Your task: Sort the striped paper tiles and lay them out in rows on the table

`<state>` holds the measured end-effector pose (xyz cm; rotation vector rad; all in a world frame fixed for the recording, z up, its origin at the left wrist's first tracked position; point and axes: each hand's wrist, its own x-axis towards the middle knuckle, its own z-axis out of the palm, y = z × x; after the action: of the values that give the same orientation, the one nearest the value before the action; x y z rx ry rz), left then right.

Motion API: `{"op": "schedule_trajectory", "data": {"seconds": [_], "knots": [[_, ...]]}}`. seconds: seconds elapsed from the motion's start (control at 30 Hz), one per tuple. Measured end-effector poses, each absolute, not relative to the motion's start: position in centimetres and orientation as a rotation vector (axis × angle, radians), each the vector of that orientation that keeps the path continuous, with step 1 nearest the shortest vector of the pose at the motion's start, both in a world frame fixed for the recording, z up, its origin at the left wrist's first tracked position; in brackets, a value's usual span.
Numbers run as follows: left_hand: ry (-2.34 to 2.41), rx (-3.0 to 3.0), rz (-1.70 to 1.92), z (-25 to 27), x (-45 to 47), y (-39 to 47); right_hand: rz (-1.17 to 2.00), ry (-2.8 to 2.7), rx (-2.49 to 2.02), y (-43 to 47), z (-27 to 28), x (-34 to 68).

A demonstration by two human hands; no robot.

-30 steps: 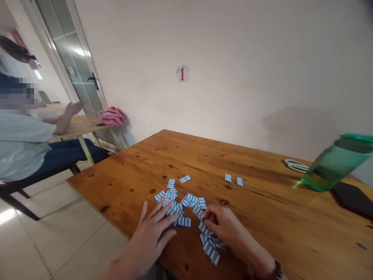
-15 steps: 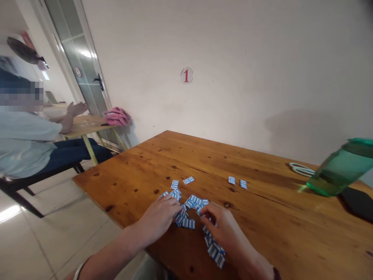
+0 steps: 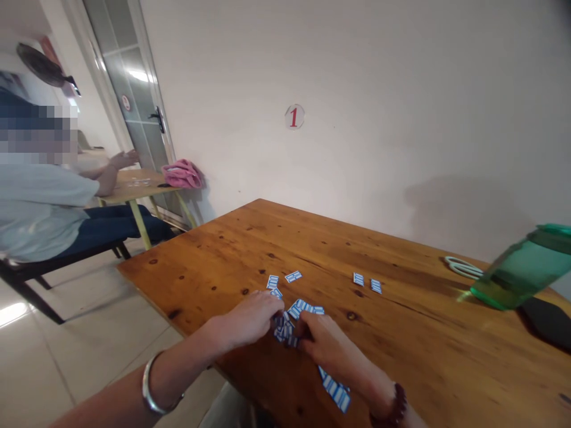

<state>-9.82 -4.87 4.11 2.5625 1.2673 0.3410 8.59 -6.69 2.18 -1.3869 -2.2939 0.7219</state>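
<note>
Where the wooden table (image 3: 321, 249) is nearest, seemingly light, thin blue-and-white cards (image 3: 285, 328) are partly covered by the curled left hand (image 3: 253, 318) and right hand (image 3: 329, 340), any grip indiscernible; edges are best pinched.

cards (image 3: 334, 390) partly behind right grip (image 3: 329, 340)

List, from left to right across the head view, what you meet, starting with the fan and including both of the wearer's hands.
Fan → pink cloth → left hand → right hand → rightmost blue-and-white piece → white cord → green bottle.
</note>
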Motion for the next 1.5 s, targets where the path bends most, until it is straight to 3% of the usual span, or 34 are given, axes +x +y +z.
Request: {"op": "schedule_trajectory", "data": {"seconds": [0.23, 0.5, 1.1, 1.5], "knots": [[1.123, 1.437, 0.877, 4.3, -5.8, -2.9, 1.298, -1.344, -1.24, -5.1, 2.6, 11.5], [0.995, 0.814, 1.023, 3.6, 0.5, -1.0, 1.122, -0.912, -1.121, -4.2, 1.2, 13.6], [0.917, 0.85, 1.042, 2.4, 1.6, -0.6, 1.124, -0.854, -1.097, -2.9, 1.2, 13.4], [1.138, 1.422, 1.188, 1.2, 1.2, 0.9, 0.941, -1.034, -1.139, -3.0, 1.9, 13.9]]}}
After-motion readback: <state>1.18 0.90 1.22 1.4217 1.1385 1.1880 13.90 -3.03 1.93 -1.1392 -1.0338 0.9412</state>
